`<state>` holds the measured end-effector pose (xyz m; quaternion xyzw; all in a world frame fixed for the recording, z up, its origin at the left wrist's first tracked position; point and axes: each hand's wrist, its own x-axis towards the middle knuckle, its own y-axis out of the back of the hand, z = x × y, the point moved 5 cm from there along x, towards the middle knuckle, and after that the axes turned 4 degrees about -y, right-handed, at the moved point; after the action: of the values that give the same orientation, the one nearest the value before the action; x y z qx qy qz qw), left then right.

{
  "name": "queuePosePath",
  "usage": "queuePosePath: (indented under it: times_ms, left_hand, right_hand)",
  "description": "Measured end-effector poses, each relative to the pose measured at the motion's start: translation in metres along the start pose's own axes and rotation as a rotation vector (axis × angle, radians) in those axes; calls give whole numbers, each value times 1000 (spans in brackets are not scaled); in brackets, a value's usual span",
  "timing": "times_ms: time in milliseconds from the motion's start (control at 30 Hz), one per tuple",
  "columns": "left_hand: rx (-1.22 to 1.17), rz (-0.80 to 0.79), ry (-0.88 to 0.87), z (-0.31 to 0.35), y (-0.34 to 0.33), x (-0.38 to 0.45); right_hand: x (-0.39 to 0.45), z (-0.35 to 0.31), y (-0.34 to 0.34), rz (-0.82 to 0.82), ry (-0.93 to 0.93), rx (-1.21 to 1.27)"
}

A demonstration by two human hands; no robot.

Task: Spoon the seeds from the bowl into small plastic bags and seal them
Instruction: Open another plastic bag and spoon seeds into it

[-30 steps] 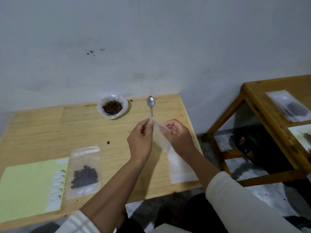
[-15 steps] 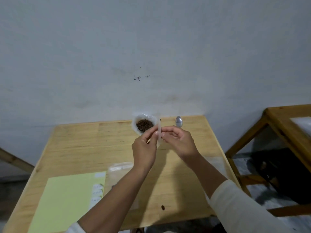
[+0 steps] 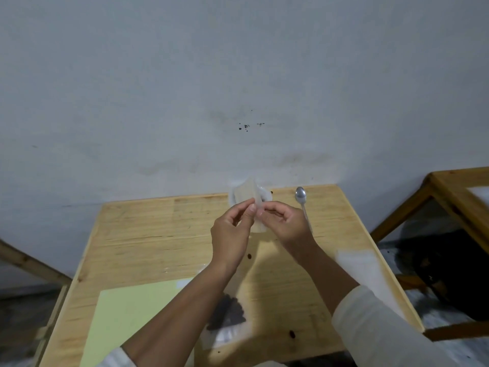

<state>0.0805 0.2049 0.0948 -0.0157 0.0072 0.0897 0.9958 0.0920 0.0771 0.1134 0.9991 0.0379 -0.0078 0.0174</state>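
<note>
Both hands hold a small clear empty plastic bag [image 3: 250, 196] upright above the far middle of the wooden table [image 3: 148, 234]. My left hand [image 3: 231, 234] pinches its near edge with thumb and fingers; my right hand [image 3: 284, 225] pinches the other side. The raised bag hides most of the white seed bowl [image 3: 266, 195] at the far edge. A metal spoon [image 3: 302, 201] lies right of the bowl, its handle running behind my right hand. A filled bag of dark seeds [image 3: 228, 313] lies flat near the front, partly under my left forearm.
A pale green sheet [image 3: 127, 319] with white labels covers the front left. More clear bags [image 3: 370, 271] lie at the table's right edge. Loose seeds [image 3: 249, 256] dot the wood. A second wooden table [image 3: 455, 189] stands to the right, a grey wall behind.
The view has tilted up and shifted left across the frames. My hands have lifted the empty bag away from the table and turned it upright in front of the bowl.
</note>
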Motion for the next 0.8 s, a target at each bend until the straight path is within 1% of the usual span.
queuePosePath:
  times_ms: [133, 233, 333, 433, 500, 567, 667, 800]
  left_hand:
    - [-53, 29, 31, 1, 2, 4]
    - [-2, 85, 24, 2, 4, 7]
    - [83, 129, 10, 0, 3, 11]
    - [171, 180, -3, 0, 1, 14]
    - [197, 211, -8, 1, -3, 16]
    - [210, 245, -19, 5, -6, 17]
    - [218, 267, -28, 9, -11, 19]
    - [280, 243, -41, 9, -20, 23]
  right_hand:
    - [3, 6, -1, 5, -3, -119]
    - [8, 10, -2, 33, 28, -242]
    - [12, 10, -3, 106, 130, -396]
    - [16, 5, -6, 174, 257, -483]
    - [20, 2, -6, 184, 325, -530]
    - [25, 0, -6, 156, 355, -544]
    - [36, 0, 0, 81, 299, -491]
    - [47, 4, 11, 9, 185, -424]
